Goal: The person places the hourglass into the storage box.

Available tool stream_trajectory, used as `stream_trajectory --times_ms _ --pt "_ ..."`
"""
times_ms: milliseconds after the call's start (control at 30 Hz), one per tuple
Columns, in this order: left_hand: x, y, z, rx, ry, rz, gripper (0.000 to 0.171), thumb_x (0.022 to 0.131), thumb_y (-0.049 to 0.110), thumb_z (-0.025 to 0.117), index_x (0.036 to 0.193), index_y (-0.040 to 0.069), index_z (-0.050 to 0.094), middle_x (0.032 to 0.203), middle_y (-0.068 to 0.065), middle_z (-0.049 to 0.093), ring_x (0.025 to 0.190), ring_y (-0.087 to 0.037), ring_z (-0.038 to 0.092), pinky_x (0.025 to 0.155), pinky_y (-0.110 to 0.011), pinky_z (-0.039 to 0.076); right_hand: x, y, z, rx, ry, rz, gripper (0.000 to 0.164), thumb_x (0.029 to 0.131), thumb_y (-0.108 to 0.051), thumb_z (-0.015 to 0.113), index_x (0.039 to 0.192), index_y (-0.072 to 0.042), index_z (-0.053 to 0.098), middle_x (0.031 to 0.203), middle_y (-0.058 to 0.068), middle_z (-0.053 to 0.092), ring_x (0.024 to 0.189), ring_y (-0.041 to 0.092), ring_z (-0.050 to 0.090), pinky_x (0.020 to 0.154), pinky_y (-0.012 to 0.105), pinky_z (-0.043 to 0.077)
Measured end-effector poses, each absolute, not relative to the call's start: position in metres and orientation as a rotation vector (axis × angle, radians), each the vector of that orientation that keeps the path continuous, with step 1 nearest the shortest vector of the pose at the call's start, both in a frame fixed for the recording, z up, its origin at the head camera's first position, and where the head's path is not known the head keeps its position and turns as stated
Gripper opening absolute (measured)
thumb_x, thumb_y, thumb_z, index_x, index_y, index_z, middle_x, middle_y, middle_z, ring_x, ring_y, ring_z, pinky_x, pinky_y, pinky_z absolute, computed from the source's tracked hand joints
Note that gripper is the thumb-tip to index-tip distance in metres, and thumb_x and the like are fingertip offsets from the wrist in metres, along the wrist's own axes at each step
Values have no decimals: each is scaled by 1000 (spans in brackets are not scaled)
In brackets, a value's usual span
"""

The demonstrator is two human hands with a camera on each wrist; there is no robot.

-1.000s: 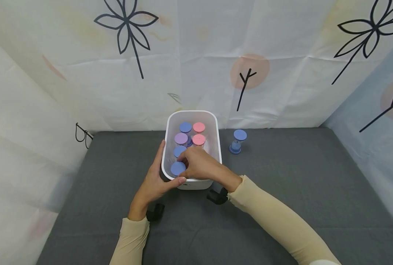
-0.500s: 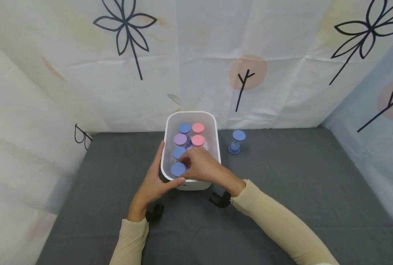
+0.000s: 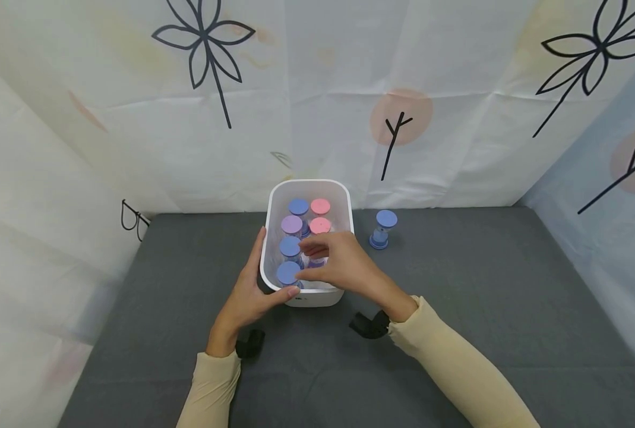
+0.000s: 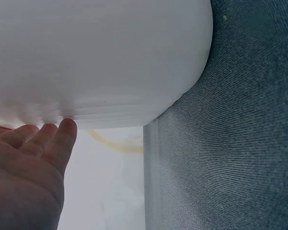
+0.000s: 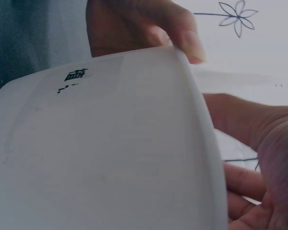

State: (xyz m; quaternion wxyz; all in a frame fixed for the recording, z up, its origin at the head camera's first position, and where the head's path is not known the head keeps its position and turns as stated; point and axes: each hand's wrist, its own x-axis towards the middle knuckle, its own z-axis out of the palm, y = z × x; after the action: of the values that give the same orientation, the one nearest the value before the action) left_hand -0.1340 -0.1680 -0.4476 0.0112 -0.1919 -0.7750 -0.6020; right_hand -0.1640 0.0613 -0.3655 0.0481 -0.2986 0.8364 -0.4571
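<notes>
A white plastic bin [image 3: 317, 299] holds several small sand timers with round caps, among them blue [image 3: 288, 273], purple [image 3: 291, 225] and pink ones [image 3: 320, 207]. My left hand [image 3: 248, 297] holds the bin at its near left corner, fingers along the outer wall and thumb at the rim. Its fingertips touch the wall in the left wrist view. Above the bin's near right part, my right hand [image 3: 349, 267] has thumb and fingers parted, with nothing held between them. Another timer, partly hidden, shows beneath it.
One blue sand timer [image 3: 384, 229] stands upright on the grey cloth-covered table [image 3: 483, 285], right of the bin. A white patterned curtain [image 3: 328, 119] hangs behind the table's far edge.
My right hand has risen slightly and drawn back to the right, its thumb and fingers spreading apart. A timer beneath it has come into view. My left hand stays on the bin.
</notes>
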Motion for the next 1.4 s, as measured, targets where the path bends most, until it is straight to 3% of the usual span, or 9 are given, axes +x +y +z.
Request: stream_trajectory --times_ms 200,467,600,767,867,1100,1300,1400 --pt "-135 -167 -447 -605 -2411 -1877 119 80 25 87 163 37 2 167 -6 20 145 -32 34 114 -65 20 -159 76 -367 -854 2469 -1621 53 74 -12 93 120 1 72 112 11 74 101 28 72 91 35 55" --pt "-135 -166 -445 -606 -2407 -1868 120 79 25 87 164 35 3 167 -6 21 147 -30 31 116 -63 17 -155 107 -368 -734 2406 -1862 49 76 -4 89 121 2 71 118 17 71 105 27 71 90 32 55" --pt "-135 -167 -445 -607 -2408 -1866 120 78 26 88 163 37 3 167 -5 20 147 -28 29 116 -63 16 -157 126 -372 -665 2403 -1987 47 77 3 86 121 6 70 117 21 70 102 26 72 90 38 55" --pt "-136 -167 -445 -611 -2407 -1869 121 78 25 88 163 37 3 166 -5 21 147 -28 30 116 -62 16 -164 146 -380 -607 2444 -2164 47 76 12 83 120 11 68 115 26 69 101 23 72 89 36 55" --pt "-136 -168 -446 -609 -2406 -1870 121 78 23 88 163 36 3 166 -5 22 147 -27 30 116 -61 15 -170 157 -385 -557 2505 -2220 47 77 13 82 121 13 66 115 25 69 101 17 71 90 34 55" --pt "-136 -168 -446 -608 -2398 -1879 121 78 21 87 164 33 4 166 -4 21 147 -26 30 116 -61 15 -181 174 -400 -361 2610 -2282 50 78 11 82 124 13 64 120 31 64 105 25 70 94 35 52" --pt "-136 -168 -446 -613 -2388 -1890 120 78 18 87 163 37 5 166 -4 21 147 -26 30 116 -60 14 -188 183 -411 -219 2676 -2273 53 79 7 84 127 11 63 125 33 62 109 19 68 97 29 50" --pt "-137 -168 -447 -620 -2385 -1894 120 78 18 88 163 36 5 167 -3 21 147 -26 29 117 -60 14 -192 186 -414 -168 2687 -2255 56 79 6 84 130 10 62 127 29 63 114 28 66 99 30 49"
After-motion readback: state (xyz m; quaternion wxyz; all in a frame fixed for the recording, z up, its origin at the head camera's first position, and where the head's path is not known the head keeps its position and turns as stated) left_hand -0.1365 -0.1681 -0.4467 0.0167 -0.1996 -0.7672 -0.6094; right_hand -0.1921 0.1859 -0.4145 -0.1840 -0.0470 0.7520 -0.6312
